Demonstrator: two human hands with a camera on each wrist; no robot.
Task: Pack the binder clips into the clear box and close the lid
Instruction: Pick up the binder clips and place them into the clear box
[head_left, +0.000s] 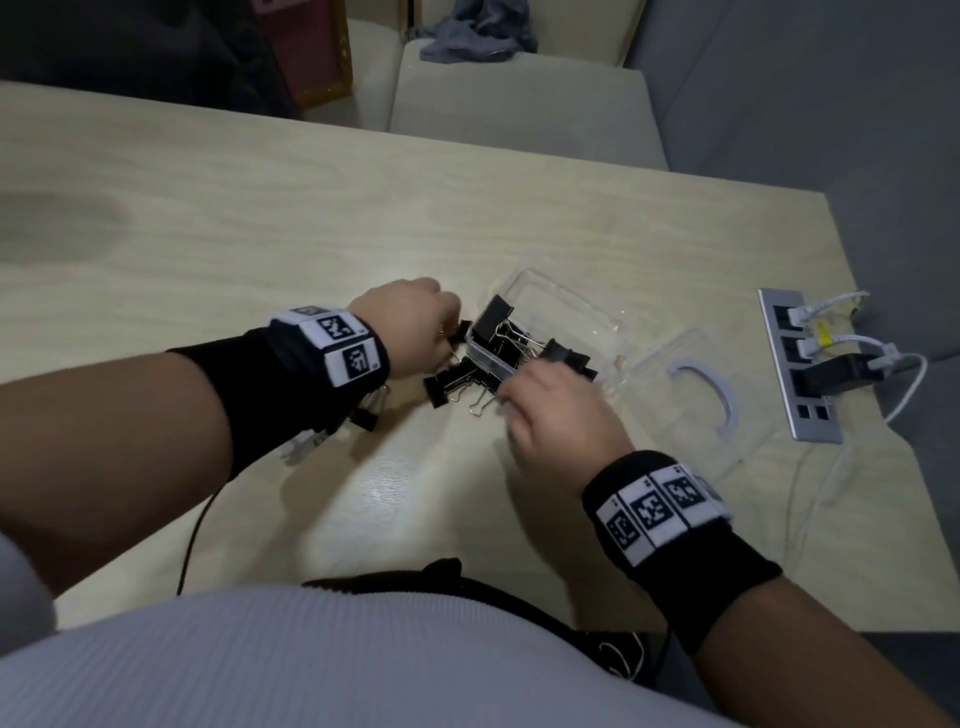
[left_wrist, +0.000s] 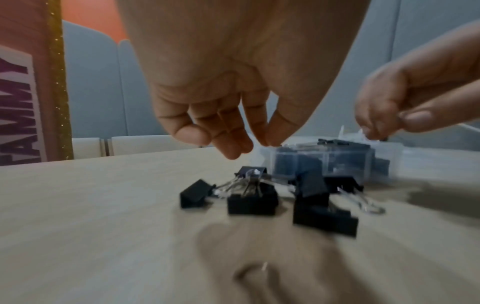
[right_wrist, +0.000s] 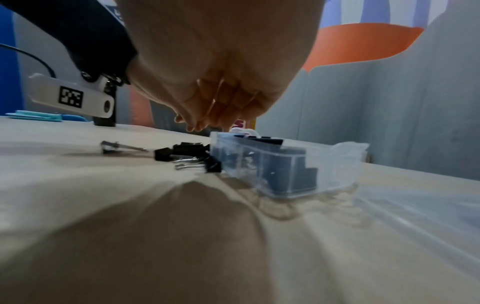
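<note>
A clear box (head_left: 571, 306) stands on the wooden table (head_left: 260, 234) with its lid (head_left: 691, 410) laid open flat to the right. Several black binder clips lie inside it. More loose clips (head_left: 452, 384) lie in a heap against its left wall, also seen as clips (left_wrist: 252, 201) in the left wrist view. My left hand (head_left: 449, 325) hovers over that heap, its fingers (left_wrist: 233, 148) loosely curled and holding nothing. My right hand (head_left: 524, 379) pinches one binder clip (head_left: 569, 357) over the box (left_wrist: 337, 162). From the right wrist, the box (right_wrist: 280, 170) shows dark clips through its wall.
A metal socket panel (head_left: 797, 364) with white cables and a black plug sits in the table at the right edge. A black cable runs under my left arm. Pale chairs stand beyond the far edge. Teal pens (right_wrist: 36, 116) lie far left.
</note>
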